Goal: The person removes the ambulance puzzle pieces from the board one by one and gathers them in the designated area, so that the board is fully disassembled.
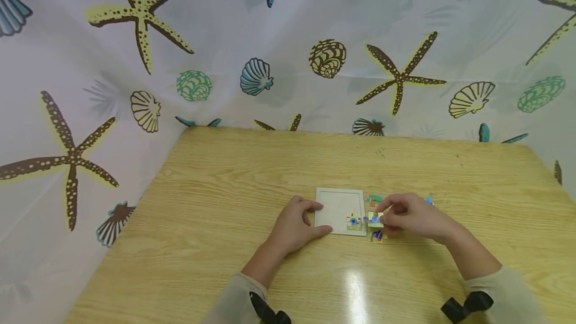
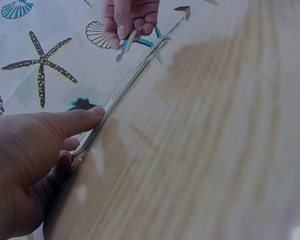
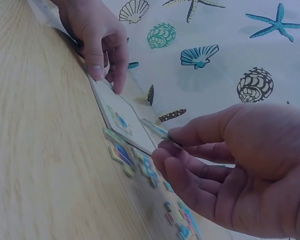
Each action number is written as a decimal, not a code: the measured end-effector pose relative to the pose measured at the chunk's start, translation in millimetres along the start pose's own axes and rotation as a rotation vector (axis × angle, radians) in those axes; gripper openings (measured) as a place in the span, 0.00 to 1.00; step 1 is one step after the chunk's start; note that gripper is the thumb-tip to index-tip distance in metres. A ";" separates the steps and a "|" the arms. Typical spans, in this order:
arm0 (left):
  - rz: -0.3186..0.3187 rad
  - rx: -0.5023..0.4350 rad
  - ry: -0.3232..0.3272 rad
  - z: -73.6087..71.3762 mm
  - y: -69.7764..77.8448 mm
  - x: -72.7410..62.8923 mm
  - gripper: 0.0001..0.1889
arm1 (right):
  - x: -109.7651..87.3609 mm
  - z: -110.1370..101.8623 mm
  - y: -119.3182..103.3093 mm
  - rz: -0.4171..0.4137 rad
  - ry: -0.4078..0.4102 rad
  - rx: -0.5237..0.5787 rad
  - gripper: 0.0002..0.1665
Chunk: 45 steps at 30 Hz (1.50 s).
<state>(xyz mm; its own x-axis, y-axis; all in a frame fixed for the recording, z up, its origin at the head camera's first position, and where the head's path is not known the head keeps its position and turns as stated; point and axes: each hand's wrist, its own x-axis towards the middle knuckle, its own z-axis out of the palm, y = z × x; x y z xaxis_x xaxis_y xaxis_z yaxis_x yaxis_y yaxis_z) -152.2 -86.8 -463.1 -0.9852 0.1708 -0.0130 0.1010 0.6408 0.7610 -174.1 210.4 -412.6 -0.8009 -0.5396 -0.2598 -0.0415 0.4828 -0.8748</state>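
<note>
Sleeved right hand (image 1: 411,219) pinching flat puzzle piece (image 1: 375,219)

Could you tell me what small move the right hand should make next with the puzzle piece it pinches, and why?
Probably carry the thin colourful puzzle piece leftward over the white square puzzle tray and lower it beside the one piece already seated. The right hand holds it at the tray's right edge, while the left hand steadies the tray's left edge.
</note>
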 end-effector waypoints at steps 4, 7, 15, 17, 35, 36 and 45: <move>0.003 0.010 -0.004 0.4 0.4 0.7 0.28 | -6.5 -8.2 3.5 -0.010 -0.015 -0.029 0.14; 0.006 0.016 -0.005 0.3 1.3 0.8 0.28 | -12.0 -14.8 6.3 -0.016 -0.030 -0.064 0.13; 0.012 0.019 -0.009 -0.5 2.2 0.6 0.27 | -23.3 -24.5 15.2 0.034 -0.060 -0.112 0.11; 0.013 0.020 -0.007 -0.4 1.8 0.4 0.27 | -25.0 -26.5 17.1 0.049 -0.068 -0.130 0.11; 0.003 0.006 -0.005 -0.9 1.1 0.4 0.27 | -32.4 -11.4 13.6 0.133 0.149 -0.444 0.10; 0.003 0.005 -0.005 -0.8 1.1 0.4 0.27 | -32.3 -11.3 13.7 0.130 0.145 -0.439 0.09; 0.007 -0.004 -0.007 -0.6 -0.6 0.0 0.27 | -18.7 -7.6 5.5 0.075 0.081 -0.243 0.09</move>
<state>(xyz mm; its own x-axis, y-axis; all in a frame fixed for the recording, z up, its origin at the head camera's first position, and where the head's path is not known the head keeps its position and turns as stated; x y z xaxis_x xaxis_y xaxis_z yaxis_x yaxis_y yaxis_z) -152.3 -87.6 -463.2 -0.9835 0.1804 -0.0116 0.1078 0.6369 0.7634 -163.8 228.4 -409.4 -0.8518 -0.4439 -0.2783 -0.1144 0.6759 -0.7280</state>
